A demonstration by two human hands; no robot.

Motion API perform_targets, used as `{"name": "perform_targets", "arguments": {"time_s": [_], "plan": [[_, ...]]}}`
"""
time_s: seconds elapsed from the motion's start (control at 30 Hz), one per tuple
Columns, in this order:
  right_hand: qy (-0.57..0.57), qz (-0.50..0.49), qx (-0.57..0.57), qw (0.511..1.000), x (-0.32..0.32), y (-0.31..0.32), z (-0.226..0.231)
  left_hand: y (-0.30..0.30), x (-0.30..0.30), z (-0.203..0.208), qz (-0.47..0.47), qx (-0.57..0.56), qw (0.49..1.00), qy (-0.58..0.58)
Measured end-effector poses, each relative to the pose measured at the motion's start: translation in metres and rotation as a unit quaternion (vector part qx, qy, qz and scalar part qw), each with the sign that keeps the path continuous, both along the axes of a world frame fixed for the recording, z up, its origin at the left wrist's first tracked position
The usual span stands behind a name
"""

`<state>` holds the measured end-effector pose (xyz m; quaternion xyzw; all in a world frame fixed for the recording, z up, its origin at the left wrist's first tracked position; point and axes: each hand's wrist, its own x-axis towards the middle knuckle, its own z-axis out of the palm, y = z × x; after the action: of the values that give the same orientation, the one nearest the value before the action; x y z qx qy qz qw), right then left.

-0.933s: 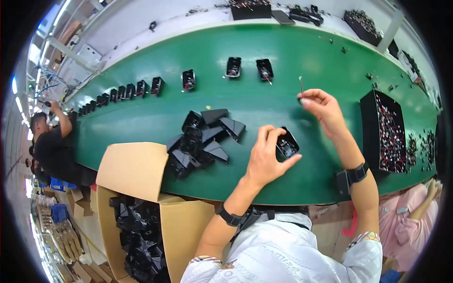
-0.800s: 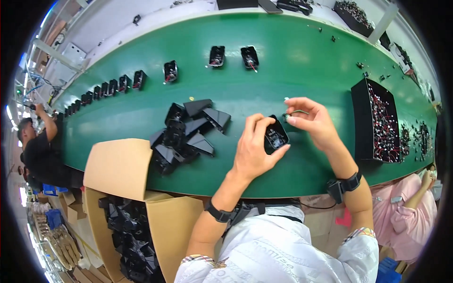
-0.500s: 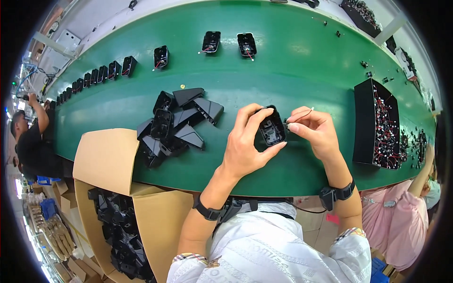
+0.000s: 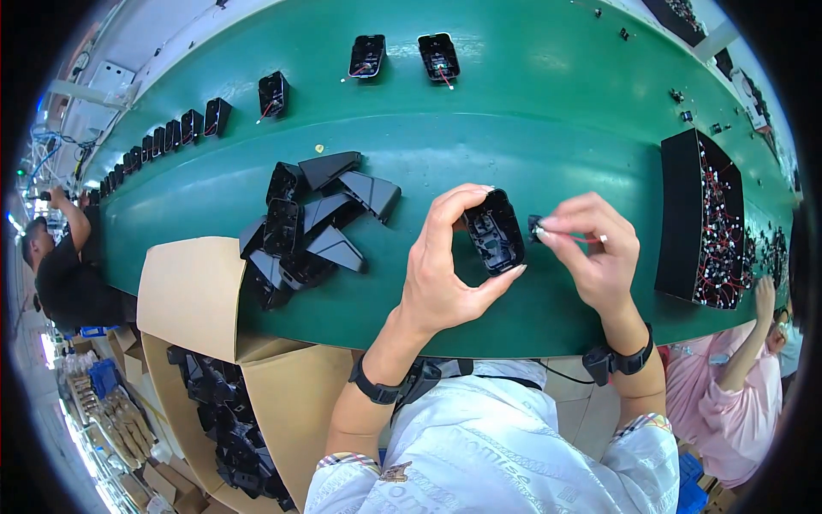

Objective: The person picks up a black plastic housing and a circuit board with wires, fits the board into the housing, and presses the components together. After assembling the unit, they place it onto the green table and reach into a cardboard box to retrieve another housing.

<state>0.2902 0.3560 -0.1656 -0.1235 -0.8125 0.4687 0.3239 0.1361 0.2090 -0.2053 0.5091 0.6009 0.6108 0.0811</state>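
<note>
My left hand (image 4: 441,274) grips a black plastic housing (image 4: 494,231) between thumb and fingers, its open side facing me, above the green conveyor belt (image 4: 531,111). My right hand (image 4: 595,248) pinches a small black part with a thin wire (image 4: 536,226) right at the housing's right edge. A pile of several black housings (image 4: 308,218) lies on the belt to the left of my left hand. A black tray of small wired parts (image 4: 706,218) stands on the belt to the right of my right hand.
Several finished black housings (image 4: 368,56) lie spaced along the belt's far side, trailing off to the left. An open cardboard box (image 4: 184,295) with more black housings sits at the belt's near left edge. One person (image 4: 64,265) works far left, another in pink (image 4: 736,390) at right.
My right hand came back from the far side of the belt to the housing with a small wired part. Both hands now meet closer to me.
</note>
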Motion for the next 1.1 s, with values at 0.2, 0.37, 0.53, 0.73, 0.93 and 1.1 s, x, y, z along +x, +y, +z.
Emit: {"name": "perform_targets", "arguments": {"time_s": [0.2,0.37,0.53,0.73,0.93,1.1], "plan": [[-0.007,0.011,0.130,0.991,-0.002,-0.015,0.003,-0.001,0.002,0.008,-0.022,-0.025,0.999,-0.016],[-0.028,-0.010,0.088,0.996,-0.005,-0.020,0.007,-0.005,0.000,0.008,-0.034,-0.026,0.999,-0.024],[-0.054,-0.001,0.039,0.998,-0.005,-0.027,-0.005,-0.001,-0.001,0.007,-0.047,-0.030,0.998,0.041],[-0.108,0.029,-0.014,0.994,-0.001,-0.017,0.000,-0.002,0.000,0.008,-0.068,-0.032,0.997,0.025],[-0.070,0.125,-0.168,0.975,0.001,-0.012,-0.010,-0.005,0.002,0.011,-0.049,-0.032,0.998,0.013],[-0.041,0.156,-0.310,0.937,-0.005,-0.012,-0.021,-0.006,0.003,0.009,0.001,-0.039,0.999,-0.037]]}}
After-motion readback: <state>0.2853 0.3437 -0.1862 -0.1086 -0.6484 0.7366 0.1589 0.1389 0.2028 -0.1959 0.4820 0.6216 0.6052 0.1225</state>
